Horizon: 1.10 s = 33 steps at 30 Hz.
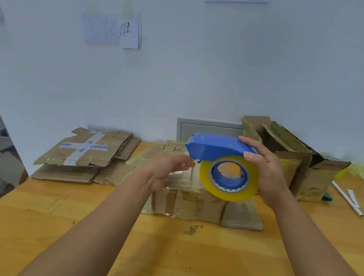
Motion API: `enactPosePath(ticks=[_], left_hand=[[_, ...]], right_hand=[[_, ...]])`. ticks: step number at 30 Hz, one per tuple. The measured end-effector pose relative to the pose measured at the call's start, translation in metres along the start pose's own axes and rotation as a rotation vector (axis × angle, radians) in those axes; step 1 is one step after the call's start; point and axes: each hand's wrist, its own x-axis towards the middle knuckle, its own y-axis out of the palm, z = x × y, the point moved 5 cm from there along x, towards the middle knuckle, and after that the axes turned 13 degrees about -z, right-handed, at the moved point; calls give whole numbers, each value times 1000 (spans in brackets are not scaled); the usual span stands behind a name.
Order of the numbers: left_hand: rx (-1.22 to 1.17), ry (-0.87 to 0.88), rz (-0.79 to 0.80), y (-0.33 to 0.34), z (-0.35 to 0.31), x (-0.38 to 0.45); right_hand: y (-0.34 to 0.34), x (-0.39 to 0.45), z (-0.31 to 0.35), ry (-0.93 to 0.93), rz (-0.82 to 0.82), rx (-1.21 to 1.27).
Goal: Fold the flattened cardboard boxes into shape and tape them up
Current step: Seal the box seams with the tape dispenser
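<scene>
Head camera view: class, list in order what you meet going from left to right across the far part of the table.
Stack of flattened cardboard boxes → left hand → blue tape dispenser with its yellow tape roll → right hand → folded cardboard boxes → white pen.

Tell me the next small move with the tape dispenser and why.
Probably draw a length of tape out and lay it down on the cardboard box. The right hand holds the blue tape dispenser in the air above that box, and the left hand reaches its fingertips to the dispenser's front end, where the tape comes off the yellow roll.
</scene>
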Motion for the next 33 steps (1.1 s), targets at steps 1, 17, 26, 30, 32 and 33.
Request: enactPosePath(ticks=[1,17,26,30,32,33], left_hand=[[-33,-9,-8,1,0,-1],[-146,17,-22,-29,-10,-7],[-101,6,-157,-81,2,-4],[4,-28,-148,-87,23,-4],[29,-39,-162,-85,30,-7],[28,-43,-173,-85,33,-9]], right_hand=[[0,0,1,-2,1,-2],[18,-3,25,-55,236,-255],[-17,10,60,-56,260,-395],[-22,6,51,-39,335,-521],[-20,2,46,-37,338,-548],[-20,1,44,-38,334,-562]])
